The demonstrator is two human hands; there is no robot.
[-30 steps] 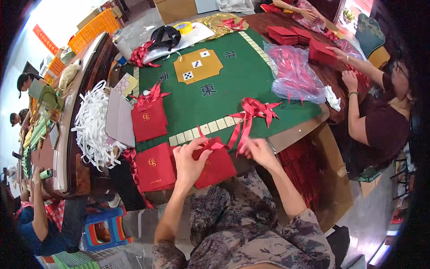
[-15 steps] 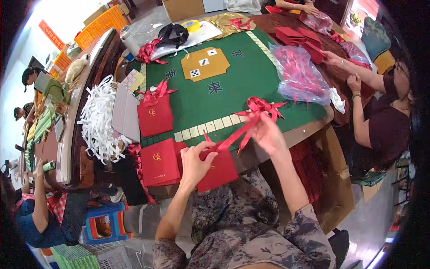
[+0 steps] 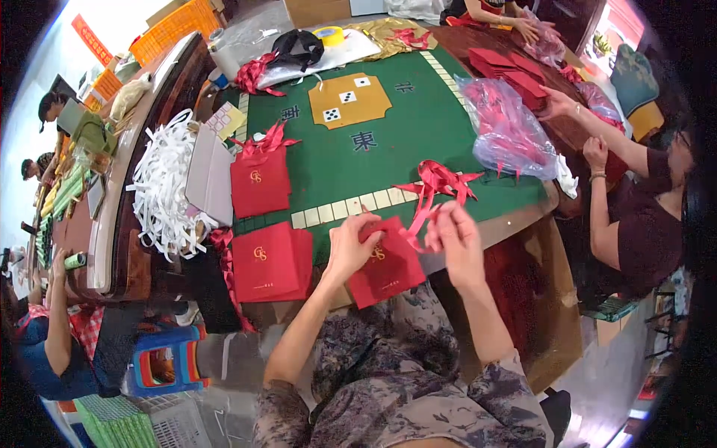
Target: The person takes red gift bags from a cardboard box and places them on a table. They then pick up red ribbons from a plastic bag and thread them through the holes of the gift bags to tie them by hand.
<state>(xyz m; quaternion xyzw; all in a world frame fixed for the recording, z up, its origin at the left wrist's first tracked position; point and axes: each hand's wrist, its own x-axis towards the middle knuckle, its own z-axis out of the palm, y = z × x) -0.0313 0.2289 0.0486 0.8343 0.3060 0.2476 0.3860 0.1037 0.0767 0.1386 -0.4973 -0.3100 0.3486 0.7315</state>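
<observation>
In front of my body, my left hand point(image 3: 353, 248) pinches the upper edge of a small red paper bag point(image 3: 390, 272) with gold print, which hangs tilted over the table's near edge. To its right, my right hand point(image 3: 457, 245) has its fingers closed on a strip of red ribbon point(image 3: 416, 233) beside the bag's top corner. Just beyond lies a bundle of red ribbons point(image 3: 438, 179) on the green mat. Left of my left hand is a stack of red bags point(image 3: 267, 267). Farther off stands another red bag point(image 3: 260, 183) with ribbons on top.
White straps point(image 3: 168, 187) heap beside a grey box point(image 3: 209, 173) at the left. A clear plastic bag of red ribbons point(image 3: 504, 127) lies on the right of the green mat point(image 3: 426, 127). A co-worker's hand point(image 3: 559, 103) touches red bags at the right. Others work at the left and back.
The red bag has turned to face me more squarely and shifted right. My right hand has come down and nearer the bag, drawing the ribbon from the bundle.
</observation>
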